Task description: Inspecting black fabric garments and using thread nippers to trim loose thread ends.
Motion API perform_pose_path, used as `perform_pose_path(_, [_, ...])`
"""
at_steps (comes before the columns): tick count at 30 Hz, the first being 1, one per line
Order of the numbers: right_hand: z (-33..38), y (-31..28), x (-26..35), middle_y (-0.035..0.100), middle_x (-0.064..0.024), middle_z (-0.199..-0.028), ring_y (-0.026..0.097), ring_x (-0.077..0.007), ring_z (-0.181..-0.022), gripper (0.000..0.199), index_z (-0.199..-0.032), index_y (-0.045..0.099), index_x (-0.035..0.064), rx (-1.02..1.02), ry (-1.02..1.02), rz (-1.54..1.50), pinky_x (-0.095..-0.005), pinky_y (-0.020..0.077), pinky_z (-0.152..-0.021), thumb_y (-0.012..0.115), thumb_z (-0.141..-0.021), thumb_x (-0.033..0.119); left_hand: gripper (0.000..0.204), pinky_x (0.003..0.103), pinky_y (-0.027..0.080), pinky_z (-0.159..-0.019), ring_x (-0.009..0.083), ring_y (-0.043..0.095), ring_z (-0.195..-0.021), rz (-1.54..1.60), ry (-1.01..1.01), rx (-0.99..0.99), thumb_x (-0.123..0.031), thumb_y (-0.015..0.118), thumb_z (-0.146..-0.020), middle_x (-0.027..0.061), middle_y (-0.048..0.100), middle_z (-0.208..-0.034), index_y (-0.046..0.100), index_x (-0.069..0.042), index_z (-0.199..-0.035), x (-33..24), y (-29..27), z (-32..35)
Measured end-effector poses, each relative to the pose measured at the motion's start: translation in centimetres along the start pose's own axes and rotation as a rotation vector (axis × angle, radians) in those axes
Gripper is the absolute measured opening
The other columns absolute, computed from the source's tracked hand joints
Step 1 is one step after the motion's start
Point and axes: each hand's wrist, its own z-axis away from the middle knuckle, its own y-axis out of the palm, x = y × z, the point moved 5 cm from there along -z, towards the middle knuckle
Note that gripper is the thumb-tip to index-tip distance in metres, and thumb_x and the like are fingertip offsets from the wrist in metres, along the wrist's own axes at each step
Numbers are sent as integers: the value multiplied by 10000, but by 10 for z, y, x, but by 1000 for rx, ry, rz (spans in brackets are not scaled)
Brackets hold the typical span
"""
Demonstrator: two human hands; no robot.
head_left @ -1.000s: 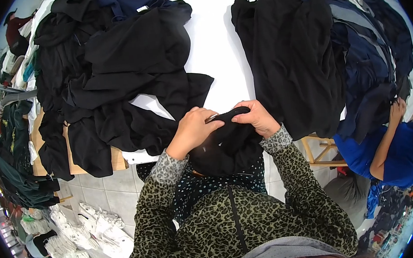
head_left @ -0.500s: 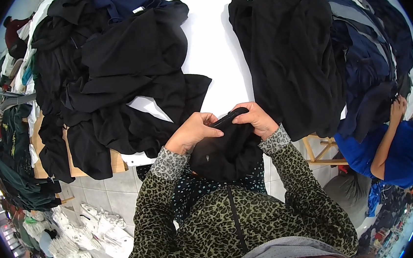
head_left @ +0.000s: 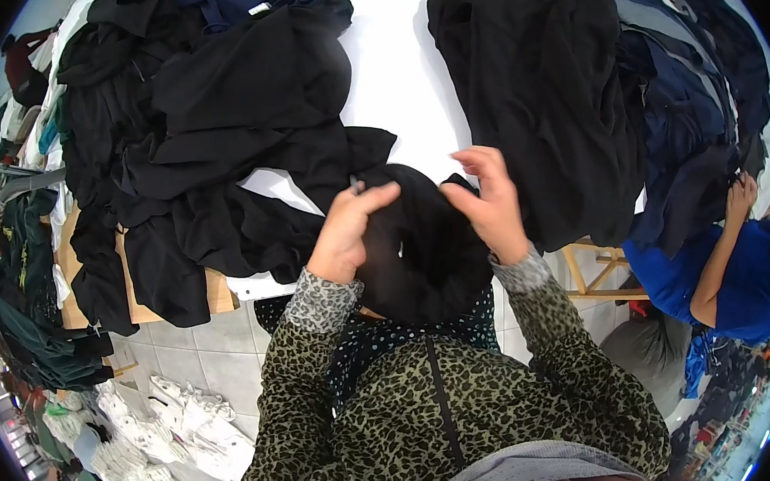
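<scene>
Left hand (head_left: 347, 230): I am pinching the left edge of the black garment (head_left: 422, 246) between thumb and fingers, so the hand is closed on cloth; a small pale bit shows at my fingertips (head_left: 357, 186), and I cannot tell what it is.
Right hand (head_left: 487, 202): I am curling the fingers onto the garment's right edge near its top; thumb and fingers look partly spread, touching the cloth more than clamping it.
Garment position: it is hanging bunched between my two hands, over the near edge of the white table (head_left: 398, 74), just in front of my chest.
Key relation: the garment is lying directly between the grips and below them; its long axis is running roughly from the table edge down toward me, with my hands at either side of its upper end. Both hands are on it; the left has the firmer hold.
Left pile (head_left: 210, 127): black clothes are heaped on the table, just beside my left hand.
Right pile (head_left: 546, 89): dark garments are lying flatter, just beside my right hand.
Other person (head_left: 727, 275): someone in a blue top is working at the right pile's far edge, well apart from my hands.
</scene>
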Motion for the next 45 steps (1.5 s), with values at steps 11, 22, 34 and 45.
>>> perform_pose_path(11, [176, 70, 4, 499, -114, -1298, 522, -185, -1140, 388, -1263, 498, -14, 824, 1163, -1178, -285, 417, -988, 508, -955, 223, 149, 348, 526, -776, 233, 635, -834, 537, 261, -318, -110, 595, -868, 108, 646, -931, 600, 16, -948, -26, -60, 12])
perform_pose_path(22, [111, 35, -22, 575, -110, -1214, 513, -257, -1172, 404, -1217, 507, 51, -73, 723, -1826, -457, 350, -1059, 434, -967, 359, 52, 268, 478, -557, 138, 583, -648, 426, 390, -421, -81, 632, -816, 27, 614, -765, 585, -59, -806, -36, -71, 63])
perform_pose_path(34, [97, -9, -66, 565, -104, -1243, 525, -267, -1153, 455, -1210, 543, 33, -351, 818, -1733, -454, 384, -1016, 453, -951, 396, 107, 275, 450, -642, 152, 585, -764, 466, 373, -487, -39, 648, -798, 26, 608, -832, 570, -70, -866, -6, -95, 68])
perform_pose_path(45, [101, -4, -65, 564, -130, -1243, 532, -285, -1144, 497, -1207, 544, -5, -348, 1016, -1640, -416, 393, -1016, 476, -938, 407, 226, 220, 359, -428, 86, 537, -598, -115, 319, -363, -2, 630, -791, -5, 522, -707, 432, -106, -825, -10, -48, 102])
